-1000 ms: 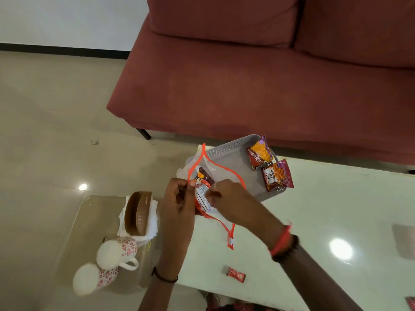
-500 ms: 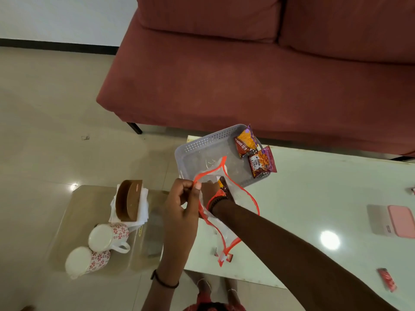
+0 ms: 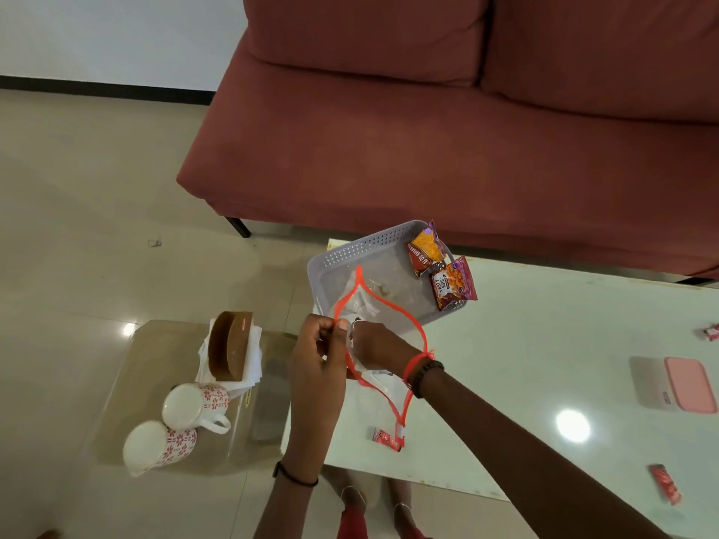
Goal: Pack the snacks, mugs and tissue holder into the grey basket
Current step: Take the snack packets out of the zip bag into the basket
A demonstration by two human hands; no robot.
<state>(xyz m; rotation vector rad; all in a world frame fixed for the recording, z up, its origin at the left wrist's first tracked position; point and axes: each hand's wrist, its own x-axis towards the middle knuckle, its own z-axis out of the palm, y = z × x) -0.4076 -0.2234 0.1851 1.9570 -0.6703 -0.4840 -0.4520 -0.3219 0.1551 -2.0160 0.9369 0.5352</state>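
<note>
The grey basket (image 3: 352, 255) sits at the white table's far left corner with two snack packets, an orange one (image 3: 425, 254) and a maroon nuts one (image 3: 453, 284), leaning on its right rim. My left hand (image 3: 317, 357) pinches the orange rim of a clear zip bag (image 3: 383, 385). My right hand (image 3: 375, 346) is pushed into the bag's mouth; whether it grips anything inside is hidden. On a low glass side table stand a brown tissue holder (image 3: 229, 352) and two white floral mugs (image 3: 194, 404), (image 3: 157, 447).
Small red sweets lie on the white table (image 3: 544, 344): one by the bag (image 3: 385, 437), one at the right front (image 3: 666, 487), one at the far right (image 3: 710, 332). A pink box (image 3: 688, 389) sits on the right. A red sofa (image 3: 447, 130) stands behind.
My right hand has gone into the bag's mouth up to the wrist and the packet seen in the bag a second ago is out of sight. The view has shifted right.
</note>
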